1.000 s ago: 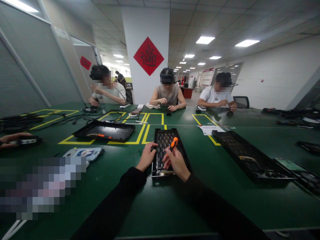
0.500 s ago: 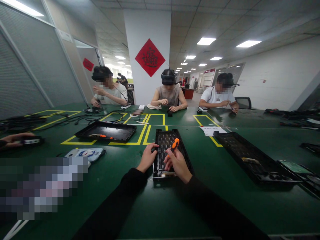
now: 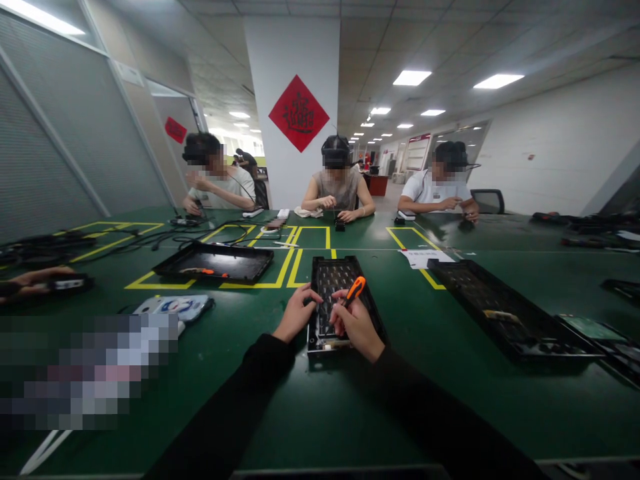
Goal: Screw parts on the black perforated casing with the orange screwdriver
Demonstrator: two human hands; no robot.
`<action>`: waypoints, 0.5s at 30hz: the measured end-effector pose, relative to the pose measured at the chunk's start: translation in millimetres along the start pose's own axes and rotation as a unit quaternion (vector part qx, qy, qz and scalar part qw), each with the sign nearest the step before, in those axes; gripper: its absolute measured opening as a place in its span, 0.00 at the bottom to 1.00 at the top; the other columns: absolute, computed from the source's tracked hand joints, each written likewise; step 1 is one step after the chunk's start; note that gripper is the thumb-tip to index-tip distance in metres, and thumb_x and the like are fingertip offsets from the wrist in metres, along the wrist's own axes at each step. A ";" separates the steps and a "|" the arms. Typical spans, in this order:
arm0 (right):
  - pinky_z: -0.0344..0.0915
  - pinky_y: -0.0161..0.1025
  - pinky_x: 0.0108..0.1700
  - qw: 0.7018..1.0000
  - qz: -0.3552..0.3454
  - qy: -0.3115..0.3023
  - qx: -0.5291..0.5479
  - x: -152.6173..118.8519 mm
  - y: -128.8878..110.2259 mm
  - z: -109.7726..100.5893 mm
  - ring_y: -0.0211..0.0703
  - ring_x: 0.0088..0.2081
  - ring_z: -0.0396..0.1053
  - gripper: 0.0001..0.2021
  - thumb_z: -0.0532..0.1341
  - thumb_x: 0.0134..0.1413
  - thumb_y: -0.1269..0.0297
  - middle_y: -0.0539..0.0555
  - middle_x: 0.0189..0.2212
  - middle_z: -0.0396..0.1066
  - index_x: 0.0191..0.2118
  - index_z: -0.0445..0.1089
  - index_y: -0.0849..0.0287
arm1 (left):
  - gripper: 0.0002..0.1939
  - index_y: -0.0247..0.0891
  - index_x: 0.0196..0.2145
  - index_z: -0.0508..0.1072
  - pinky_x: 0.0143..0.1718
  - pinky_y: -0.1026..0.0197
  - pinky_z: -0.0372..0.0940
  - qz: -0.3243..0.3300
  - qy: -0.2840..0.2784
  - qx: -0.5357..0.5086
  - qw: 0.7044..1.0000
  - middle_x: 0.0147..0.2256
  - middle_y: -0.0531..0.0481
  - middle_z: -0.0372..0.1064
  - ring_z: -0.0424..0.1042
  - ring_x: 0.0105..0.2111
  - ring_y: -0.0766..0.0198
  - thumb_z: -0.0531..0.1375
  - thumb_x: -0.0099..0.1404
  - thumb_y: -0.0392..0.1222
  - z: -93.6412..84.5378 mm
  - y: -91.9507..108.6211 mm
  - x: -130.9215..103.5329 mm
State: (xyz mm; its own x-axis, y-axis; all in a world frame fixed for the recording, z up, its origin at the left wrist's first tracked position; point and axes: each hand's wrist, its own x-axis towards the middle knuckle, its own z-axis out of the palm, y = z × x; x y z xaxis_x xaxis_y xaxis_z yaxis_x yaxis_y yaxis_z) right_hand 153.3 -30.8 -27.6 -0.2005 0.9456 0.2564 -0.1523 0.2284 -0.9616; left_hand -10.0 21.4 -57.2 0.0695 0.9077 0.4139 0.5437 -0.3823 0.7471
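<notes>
A narrow black case (image 3: pixel 339 272) lies lengthwise in front of me, filled with rows of small shiny pieces. Its near end has a compartment with a pale, brush-like piece (image 3: pixel 336 345). My right hand (image 3: pixel 359 325) is closed around a screwdriver with an orange and black handle (image 3: pixel 356 291), above the case's right half. The handle leans up and to the right; the tool's tip is hard to make out. At the left rim, my left hand (image 3: pixel 299 312) reaches over the case, thumb and forefinger slightly apart. I see nothing between them.
A black tray (image 3: pixel 165 272) with orange-handled tools lies to the left, another long black tray (image 3: pixel 475 283) to the right. A patterned phone (image 3: pixel 175 305) and a co-worker's hand (image 3: pixel 47 277) are at the left. Three people sit across the green table (image 3: pixel 240 413).
My left fingers have shifted inward over the case. The screwdriver handle has moved slightly right and leans more, with my right fingers drawn closer together around it.
</notes>
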 end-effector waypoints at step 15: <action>0.55 0.28 0.15 1.000 -0.005 0.009 -0.020 -0.7 -0.3 -0.5 0.31 0.13 0.57 0.24 0.54 0.52 0.63 0.42 0.19 0.64 0.54 0.48 0.59 | 0.12 0.38 0.24 0.75 0.59 0.55 0.50 0.006 -0.008 -0.011 1.000 0.51 0.49 0.63 0.57 0.56 0.58 0.52 0.53 0.32 1.8 -1.4 0.4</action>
State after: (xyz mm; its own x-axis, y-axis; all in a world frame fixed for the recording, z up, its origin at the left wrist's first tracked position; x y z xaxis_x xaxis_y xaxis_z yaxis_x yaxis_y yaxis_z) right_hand 154.0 -31.3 -27.6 -0.1819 0.9469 0.2653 -0.1150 0.2475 -0.9621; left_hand -9.2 22.6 -59.0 0.0889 0.9055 0.4149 0.5248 -0.3966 0.7532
